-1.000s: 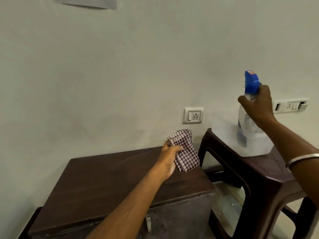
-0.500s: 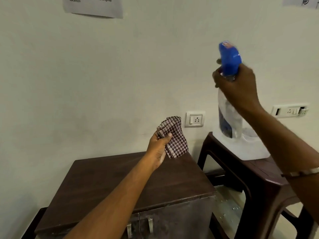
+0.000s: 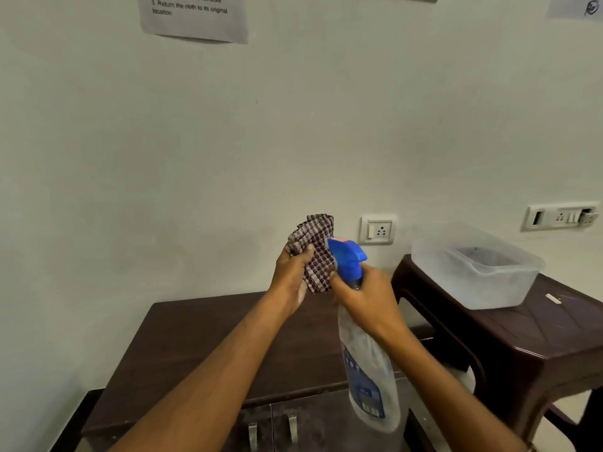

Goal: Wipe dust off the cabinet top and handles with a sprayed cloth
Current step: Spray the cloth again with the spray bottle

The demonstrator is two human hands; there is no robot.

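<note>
- Cabinet handles [image 3: 272,433]: two metal pulls on the doors at the lower edge of view, untouched.
- Spray bottle [image 3: 367,370]: right hand [image 3: 365,298] is wrapped round its neck, blue nozzle [image 3: 346,252] aimed at the cloth at close range, evidently to wet it, not the furniture.
- Checked cloth [image 3: 315,252]: bunched in the clenched left hand [image 3: 293,275], raised above the cabinet top [image 3: 202,347] to face the nozzle.
- Clear plastic tub [image 3: 473,265]: on the brown stool [image 3: 538,337] at right.
- Wall socket [image 3: 378,230]: behind.
</note>
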